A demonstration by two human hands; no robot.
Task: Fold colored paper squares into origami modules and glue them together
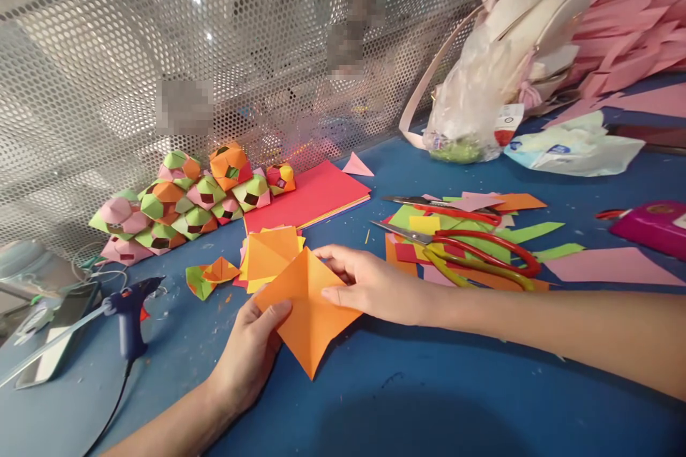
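An orange paper square (308, 314) with crease lines is held up above the blue table, one corner toward me. My left hand (251, 346) pinches its left corner, thumb on top. My right hand (364, 282) grips its upper right side, thumb on the front and fingers behind. Just beyond it lies a stack of small coloured squares with an orange sheet (271, 253) on top. A small green and orange folded piece (214, 275) rests left of that stack.
Folded paper balls (163, 201) are piled at the back left. A blue glue gun (128, 318) stands at left, its cord trailing. Red sheets (311, 193) lie behind. Scissors (482, 250) rest on scraps at right, near a backpack (530, 14) and a magenta tool (654, 228).
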